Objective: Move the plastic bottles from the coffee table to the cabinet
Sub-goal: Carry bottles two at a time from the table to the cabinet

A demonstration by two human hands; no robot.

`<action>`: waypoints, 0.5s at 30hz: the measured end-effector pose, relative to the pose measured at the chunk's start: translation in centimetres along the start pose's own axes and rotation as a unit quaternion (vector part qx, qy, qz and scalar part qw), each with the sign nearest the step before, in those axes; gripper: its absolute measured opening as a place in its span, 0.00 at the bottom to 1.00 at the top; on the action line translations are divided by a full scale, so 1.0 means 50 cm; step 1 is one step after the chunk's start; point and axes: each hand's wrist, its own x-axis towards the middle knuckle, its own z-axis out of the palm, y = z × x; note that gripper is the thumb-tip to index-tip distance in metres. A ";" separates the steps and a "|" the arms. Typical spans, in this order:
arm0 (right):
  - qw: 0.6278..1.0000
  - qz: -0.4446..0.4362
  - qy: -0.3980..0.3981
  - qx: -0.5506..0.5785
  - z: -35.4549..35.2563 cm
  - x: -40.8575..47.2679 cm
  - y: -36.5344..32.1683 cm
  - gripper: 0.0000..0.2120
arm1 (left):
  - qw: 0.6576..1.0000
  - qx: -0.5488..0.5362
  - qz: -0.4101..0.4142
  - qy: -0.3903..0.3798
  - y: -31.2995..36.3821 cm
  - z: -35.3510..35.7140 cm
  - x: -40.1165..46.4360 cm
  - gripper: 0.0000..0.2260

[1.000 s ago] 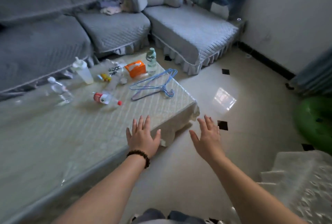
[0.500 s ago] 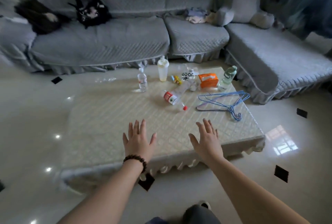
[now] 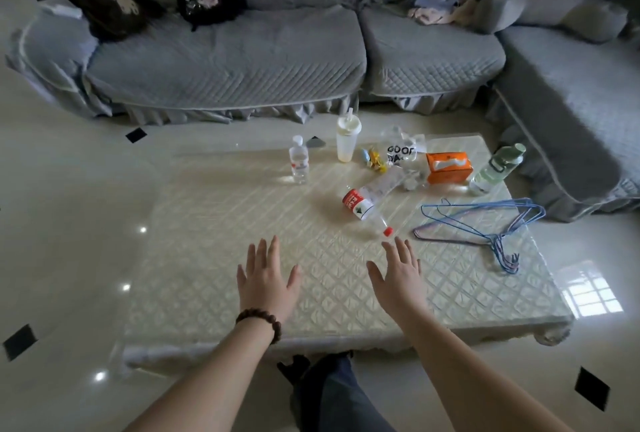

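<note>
Both my hands flat-open, empty — right hand point(image 3: 398, 279) just short of the toppled red-label bottle point(image 3: 363, 203), cap toward me; left hand point(image 3: 266, 279) farther.

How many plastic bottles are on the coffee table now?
3, possibly more hidden: a small upright bottle far left, a red-labelled bottle lying mid-table, a green-capped bottle far right.
</note>
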 end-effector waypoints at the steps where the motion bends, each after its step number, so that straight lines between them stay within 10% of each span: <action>1: 1.000 0.004 -0.003 0.004 0.004 0.032 0.004 0.29 | 1.000 0.001 -0.002 -0.004 0.011 0.004 0.029 0.30; 15: 0.994 0.046 -0.100 0.004 0.155 0.440 0.099 0.32 | 0.998 0.042 -0.022 -0.032 0.046 0.156 0.391 0.30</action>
